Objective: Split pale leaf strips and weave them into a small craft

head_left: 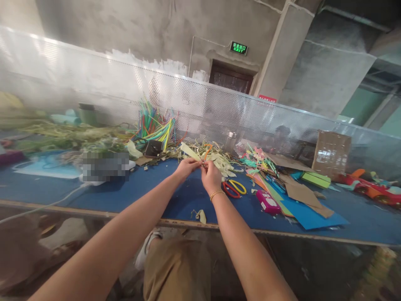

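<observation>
Lying at six o'clock from the hands, a curled pale-green scrap (203,216) is resting by the front edge of the blue flat-topped table (183,200). At four o'clock, slim red (226,192) and yellow (240,184) loops are sitting near the right wrist. The left hand (187,168) is pinching the near end of a flat pale-yellow strip (189,151), whose long axis is pointing toward ten o'clock, the left being nearer. The right hand (212,176) is pressing its fingertips against the left's, seemingly gripping a thin orange strand (207,151) that is slanting toward one. Beyond, pale leaf-like pieces (224,165) are spreading toward three.
</observation>
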### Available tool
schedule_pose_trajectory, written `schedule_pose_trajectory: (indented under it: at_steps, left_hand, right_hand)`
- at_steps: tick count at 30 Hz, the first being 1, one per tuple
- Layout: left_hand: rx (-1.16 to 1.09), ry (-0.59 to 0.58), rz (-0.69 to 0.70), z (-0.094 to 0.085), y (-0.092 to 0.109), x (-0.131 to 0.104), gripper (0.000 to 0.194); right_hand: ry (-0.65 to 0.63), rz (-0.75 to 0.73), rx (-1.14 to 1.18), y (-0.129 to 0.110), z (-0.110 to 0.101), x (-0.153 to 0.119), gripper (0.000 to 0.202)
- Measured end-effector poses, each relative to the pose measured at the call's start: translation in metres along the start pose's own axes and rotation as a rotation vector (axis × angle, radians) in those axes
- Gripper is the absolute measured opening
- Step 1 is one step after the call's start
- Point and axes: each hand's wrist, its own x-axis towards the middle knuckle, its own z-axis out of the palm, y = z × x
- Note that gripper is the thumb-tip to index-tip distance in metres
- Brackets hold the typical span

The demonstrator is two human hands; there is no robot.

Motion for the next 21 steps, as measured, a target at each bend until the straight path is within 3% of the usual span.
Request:
schedule_pose_trajectory:
  at_steps: [10, 15, 21]
  left_hand:
    - [0.056, -0.016, -0.023, -0.0018, -0.0029, 0.0016, 0.026]
    - [0.076, 0.041, 0.001, -0.0028, -0.0063, 0.0048, 0.026]
    - [-0.025, 0.087, -0.001, -0.0026, -0.0059, 0.0043, 0.034]
  right_hand:
    - [-0.015, 0.026, -0.051, -0.0031, 0.0037, 0.001, 0.024]
    - [-0.052, 0.045, -0.167, -0.0034, 0.0013, 0.0017, 0.032]
    - [0.0, 0.028, -0.148, -0.0038, -0.0015, 0.0003, 0.029]
